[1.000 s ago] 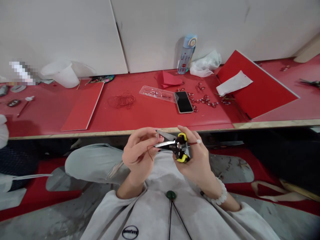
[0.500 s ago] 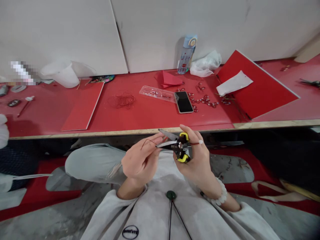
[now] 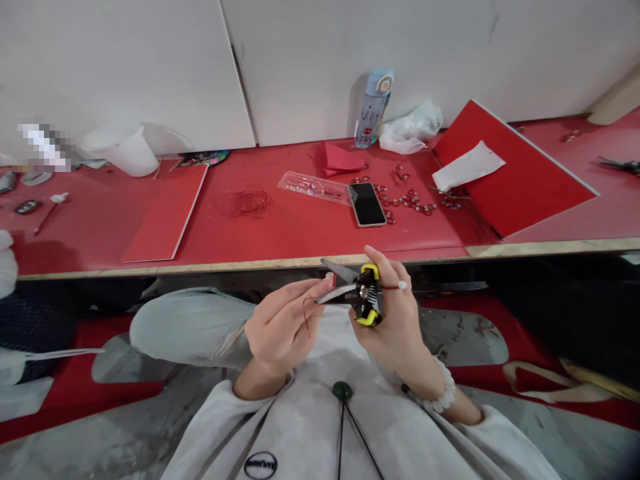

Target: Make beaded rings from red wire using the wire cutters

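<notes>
My right hand [image 3: 393,310] is closed round the black and yellow handles of spring-loaded scissors [image 3: 361,293], whose blades stand apart and point left. In the fingertips of my left hand [image 3: 285,317] is a small beaded ring [image 3: 330,279], red with a whitish bead. A thin red cord end [image 3: 307,317] hangs from the left fingers, beside the lower blade tip. Both hands are above my lap, just below the table edge. The left fingers partly hide the ring.
On the red table [image 3: 240,243] lie a tangle of red cord [image 3: 245,200], a clear bead tray [image 3: 310,185], a phone [image 3: 367,205] and several beaded rings [image 3: 413,201]. A water bottle [image 3: 374,110] and plastic bag [image 3: 413,127] stand behind. Red boards [image 3: 530,180] lean at right.
The beaded ring now shows above my left fingertips. The cord end hangs downward instead of lying across the fingers. The scissors have shifted slightly right, blades still apart.
</notes>
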Motion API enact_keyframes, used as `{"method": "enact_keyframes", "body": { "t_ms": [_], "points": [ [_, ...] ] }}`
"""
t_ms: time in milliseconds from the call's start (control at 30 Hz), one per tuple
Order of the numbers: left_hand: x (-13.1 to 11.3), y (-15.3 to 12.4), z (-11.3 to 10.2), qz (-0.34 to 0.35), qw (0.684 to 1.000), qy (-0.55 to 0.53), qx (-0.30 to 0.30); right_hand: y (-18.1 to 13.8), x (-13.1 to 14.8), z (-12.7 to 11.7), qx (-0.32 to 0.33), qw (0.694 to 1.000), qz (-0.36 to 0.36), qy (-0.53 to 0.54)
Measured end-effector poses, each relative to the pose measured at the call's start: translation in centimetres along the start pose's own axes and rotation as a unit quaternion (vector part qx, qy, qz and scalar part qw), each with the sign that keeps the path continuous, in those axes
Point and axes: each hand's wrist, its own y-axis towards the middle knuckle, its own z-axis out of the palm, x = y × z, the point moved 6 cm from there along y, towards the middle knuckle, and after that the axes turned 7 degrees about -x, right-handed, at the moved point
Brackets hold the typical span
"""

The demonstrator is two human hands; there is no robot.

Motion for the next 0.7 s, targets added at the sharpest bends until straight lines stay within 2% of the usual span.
{"method": "enact_keyframes", "body": {
  "t_ms": [267, 433, 700],
  "points": [
    [0.3, -0.2, 0.1, -0.01, 0.999, -0.05, -0.011, -0.1, -0.2, 0.1, 0.009, 1.0, 0.012, 0.024],
    [1.0, -0.3, 0.4, -0.058, 0.997, -0.044, -0.009, -0.1, -0.2, -0.1, 0.014, 1.0, 0.011, 0.017],
    [1.3, 0.0, 1.1, -0.109, 0.981, -0.157, 0.002, -0.1, -0.1, -0.2, 0.015, 1.0, 0.013, 0.009]
  ]
}}
